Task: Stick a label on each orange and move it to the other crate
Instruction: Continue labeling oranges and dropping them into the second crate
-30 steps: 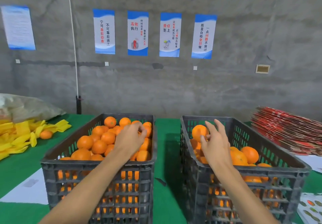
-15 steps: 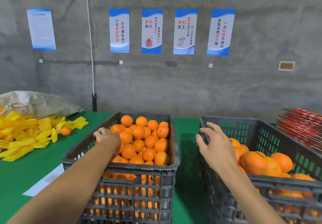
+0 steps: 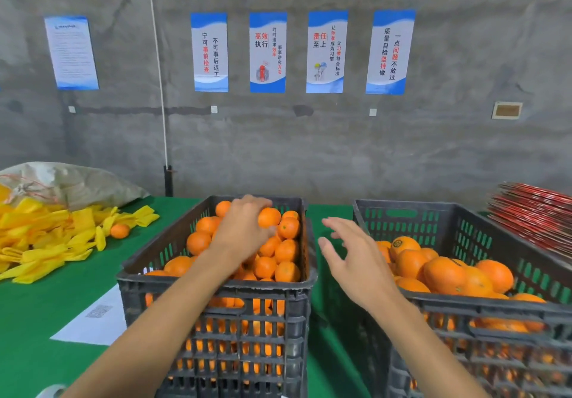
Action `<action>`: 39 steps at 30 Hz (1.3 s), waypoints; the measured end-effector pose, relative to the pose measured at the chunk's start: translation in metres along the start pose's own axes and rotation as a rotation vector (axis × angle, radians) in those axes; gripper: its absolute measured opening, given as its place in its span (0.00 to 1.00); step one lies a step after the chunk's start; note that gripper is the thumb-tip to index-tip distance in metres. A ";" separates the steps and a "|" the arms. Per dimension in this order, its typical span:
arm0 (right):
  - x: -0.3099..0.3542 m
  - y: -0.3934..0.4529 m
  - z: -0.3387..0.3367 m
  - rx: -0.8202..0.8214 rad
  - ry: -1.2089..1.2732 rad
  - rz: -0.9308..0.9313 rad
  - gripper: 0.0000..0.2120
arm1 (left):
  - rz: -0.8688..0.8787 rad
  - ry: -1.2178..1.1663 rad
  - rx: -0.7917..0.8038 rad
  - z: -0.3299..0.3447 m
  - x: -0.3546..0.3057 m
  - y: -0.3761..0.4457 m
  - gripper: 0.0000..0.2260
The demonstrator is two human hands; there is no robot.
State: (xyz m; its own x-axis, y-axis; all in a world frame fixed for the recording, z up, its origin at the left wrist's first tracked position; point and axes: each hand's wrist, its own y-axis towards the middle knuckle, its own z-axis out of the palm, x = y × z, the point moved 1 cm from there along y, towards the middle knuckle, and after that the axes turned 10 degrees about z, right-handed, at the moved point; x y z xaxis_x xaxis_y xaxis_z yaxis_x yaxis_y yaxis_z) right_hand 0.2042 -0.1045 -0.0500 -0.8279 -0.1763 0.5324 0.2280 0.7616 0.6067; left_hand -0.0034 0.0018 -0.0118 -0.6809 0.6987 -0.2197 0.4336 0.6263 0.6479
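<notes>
Two hands over two crates, one reaching for the next orange.

Lots of oranges fill the left crate [image 3: 216,292], and the left hand [image 3: 244,230] is down among them, its fingers curled over one orange [image 3: 268,217] near the far end; I cannot tell if it has a real hold yet. That orange looks round, firm and a bit heavy for its size, with bumpy skin that should not slip, so it is best cupped from the top with fingers all around, and not squeezed hard. The right hand [image 3: 353,261] holds nothing, fingers spread, in the air over the gap between the crates. The right crate [image 3: 464,304] sits just beside it on the green worktop [image 3: 46,307], already part full of oranges.
</notes>
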 end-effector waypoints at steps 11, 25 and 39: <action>-0.024 -0.096 -0.005 -0.181 0.411 0.075 0.18 | 0.355 -0.326 -0.184 0.060 -0.115 -0.110 0.28; -0.131 -0.203 0.030 0.213 0.147 0.250 0.11 | -0.180 -0.648 0.286 0.193 -0.118 -0.232 0.28; -0.164 -0.221 0.034 0.486 -0.016 0.313 0.14 | -0.088 -0.434 0.299 0.241 -0.089 -0.205 0.26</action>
State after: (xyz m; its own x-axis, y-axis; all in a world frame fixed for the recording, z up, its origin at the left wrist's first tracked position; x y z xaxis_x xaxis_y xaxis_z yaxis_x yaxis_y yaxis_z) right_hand 0.2722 -0.2229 -0.2912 -0.7672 0.1102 0.6319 0.2052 0.9755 0.0790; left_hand 0.1108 -0.1053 -0.3012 -0.4435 0.6779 -0.5863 0.5781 0.7162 0.3909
